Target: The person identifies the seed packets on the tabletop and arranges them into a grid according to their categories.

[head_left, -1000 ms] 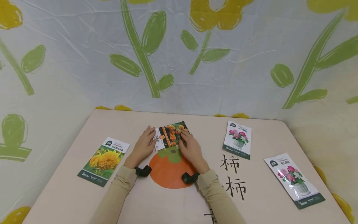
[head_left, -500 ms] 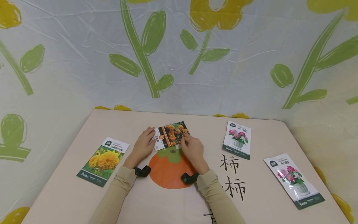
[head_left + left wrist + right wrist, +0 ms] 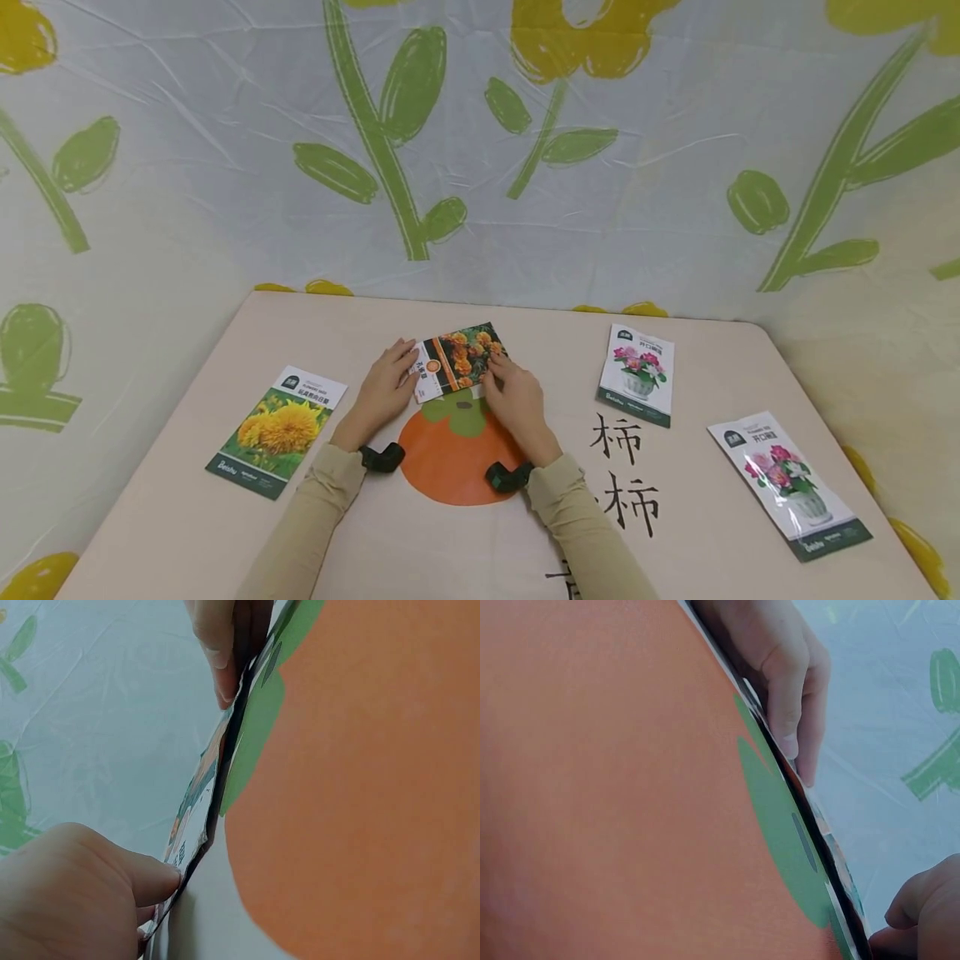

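Note:
A seed packet (image 3: 463, 360) with orange flowers and a white end lies tilted at the table's middle, over the top of a printed persimmon (image 3: 457, 458). My left hand (image 3: 384, 390) holds its white left end, thumb on the near face, as the left wrist view shows beside the packet's thin edge (image 3: 196, 817). At the lower right corner my right hand (image 3: 517, 402) grips it with bent fingers, thumb and index close together. A dark gap runs under the packet's near edge (image 3: 826, 847) in the right wrist view. Fingertips behind the packet are hidden.
A yellow-flower seed packet (image 3: 277, 433) lies to the left. Two pink-flower packets, one at the back right (image 3: 636, 375) and another (image 3: 791, 486) near the right edge, lie flat on the pale table (image 3: 187, 517). A flower-printed curtain (image 3: 600, 225) stands behind.
My right hand's fingers have bent and drawn together at the packet's corner, where they lay spread over it before. The left hand and the packet have barely moved.

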Demonstrator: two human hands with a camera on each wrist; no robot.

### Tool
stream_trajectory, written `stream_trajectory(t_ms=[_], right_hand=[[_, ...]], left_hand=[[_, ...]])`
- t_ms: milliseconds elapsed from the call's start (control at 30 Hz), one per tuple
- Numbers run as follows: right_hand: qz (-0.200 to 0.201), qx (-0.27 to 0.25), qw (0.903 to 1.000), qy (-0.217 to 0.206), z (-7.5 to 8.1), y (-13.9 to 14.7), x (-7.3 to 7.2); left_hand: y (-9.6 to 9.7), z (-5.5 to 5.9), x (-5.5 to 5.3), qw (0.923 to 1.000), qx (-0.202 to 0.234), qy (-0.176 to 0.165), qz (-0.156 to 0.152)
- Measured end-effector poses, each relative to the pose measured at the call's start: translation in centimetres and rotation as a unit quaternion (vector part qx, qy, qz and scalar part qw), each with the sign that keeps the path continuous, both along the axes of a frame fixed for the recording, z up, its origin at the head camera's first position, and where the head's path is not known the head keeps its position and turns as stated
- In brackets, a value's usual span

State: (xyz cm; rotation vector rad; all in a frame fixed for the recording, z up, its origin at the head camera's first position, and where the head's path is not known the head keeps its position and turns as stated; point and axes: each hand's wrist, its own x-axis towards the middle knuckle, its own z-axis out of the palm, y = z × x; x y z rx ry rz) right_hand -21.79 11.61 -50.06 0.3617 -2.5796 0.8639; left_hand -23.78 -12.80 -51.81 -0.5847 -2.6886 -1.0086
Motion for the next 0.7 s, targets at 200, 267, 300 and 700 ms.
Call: stream_trajectory(t_ms=[200,267,300,700], right_hand=[[0.01,-0.009,0.9988,-0.046,0.1,0.2,-0.1],[0.012,-0.012,0.9982,-0.058,0.1,0.3,-0.2],[0.012,-0.013,0.9979,-0.061,0.1,0.4,-0.3],[0.013,-0.018,0.9952,-0.095,1.0,0.2,-1.0]], left_hand=[[-0.1,0.5,0.0,0.9998,0.008,-0.016,-0.01],[-0.2,0.7,0.1,0.9996,0.005,-0.021,-0.017],[-0.3,0.7,0.1,0.9994,0.004,-0.025,-0.021],[-1.1,1.0,-0.1,0.9957,-0.041,-0.053,-0.064]])
